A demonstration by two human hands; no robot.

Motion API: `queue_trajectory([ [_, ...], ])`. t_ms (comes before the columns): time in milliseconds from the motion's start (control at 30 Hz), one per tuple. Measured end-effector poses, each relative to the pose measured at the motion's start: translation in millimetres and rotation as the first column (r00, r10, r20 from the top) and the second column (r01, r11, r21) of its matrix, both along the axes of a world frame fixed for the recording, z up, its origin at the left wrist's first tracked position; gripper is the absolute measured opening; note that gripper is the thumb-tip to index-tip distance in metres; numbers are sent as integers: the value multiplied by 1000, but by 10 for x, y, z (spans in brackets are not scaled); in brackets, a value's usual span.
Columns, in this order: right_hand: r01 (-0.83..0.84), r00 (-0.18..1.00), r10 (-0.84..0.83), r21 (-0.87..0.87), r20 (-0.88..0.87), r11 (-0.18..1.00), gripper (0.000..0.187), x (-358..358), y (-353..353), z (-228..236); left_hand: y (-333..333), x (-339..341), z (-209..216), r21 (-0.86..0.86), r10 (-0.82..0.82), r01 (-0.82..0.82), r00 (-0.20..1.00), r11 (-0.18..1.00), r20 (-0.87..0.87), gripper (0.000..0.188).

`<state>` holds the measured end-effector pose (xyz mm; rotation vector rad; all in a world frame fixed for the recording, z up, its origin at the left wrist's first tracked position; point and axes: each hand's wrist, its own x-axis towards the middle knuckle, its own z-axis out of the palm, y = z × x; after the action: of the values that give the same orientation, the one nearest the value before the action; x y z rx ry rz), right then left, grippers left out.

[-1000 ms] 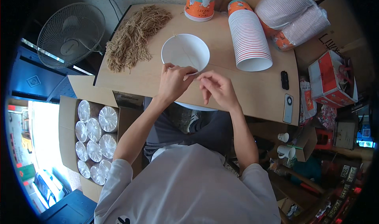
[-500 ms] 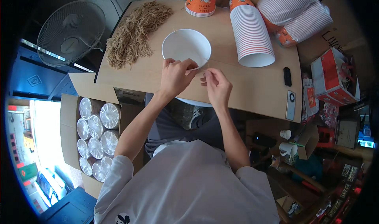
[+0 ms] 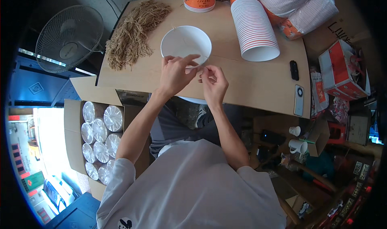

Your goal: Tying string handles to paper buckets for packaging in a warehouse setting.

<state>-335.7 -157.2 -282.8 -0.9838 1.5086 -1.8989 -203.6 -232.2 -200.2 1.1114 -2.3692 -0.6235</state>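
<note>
A white-lined paper bucket (image 3: 183, 41) stands on the table, its open mouth facing up. My left hand (image 3: 174, 73) is closed on its near rim, thumb and fingertips pressed at the right front of the edge. Close beside those fingertips, my right hand (image 3: 215, 84) pinches a thin cord that is hard to see. A small tan bit of cord (image 3: 174, 28) pokes up at the far left rim. A thick bundle of tan cords (image 3: 135, 35) lies to the left of the bucket.
To the right lies a long nested stack of paper buckets (image 3: 256, 29), with wrapped stacks (image 3: 304, 15) behind. An orange printed bucket (image 3: 200, 0) stands at the back. A phone (image 3: 298, 100) and a small black object (image 3: 294, 70) lie near the right edge. A carton (image 3: 74, 138) holds wrapped rolls.
My right hand has come in toward the left fingertips at the bucket's near rim. The left hand stays on the rim. The whole view has shifted slightly.
</note>
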Motion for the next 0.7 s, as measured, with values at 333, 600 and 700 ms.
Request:
queue_trajectory([
  [333, -125, 991, 128, -85, 28, 989, 10, -136, 118, 225, 66, -15, 53, -320, -112, 91, 993, 943, -46, 16],
  [600, -183, 969, 163, -97, -186, 978, 11, -196, 169, 306, 82, -11, 76, -327, -131, 120, 991, 937, -11, 11],
  [700, -185, 966, 168, -70, -197, 980, 11, -217, 159, 323, 90, 0, 98, -332, -137, 129, 991, 934, 0, 12],
])
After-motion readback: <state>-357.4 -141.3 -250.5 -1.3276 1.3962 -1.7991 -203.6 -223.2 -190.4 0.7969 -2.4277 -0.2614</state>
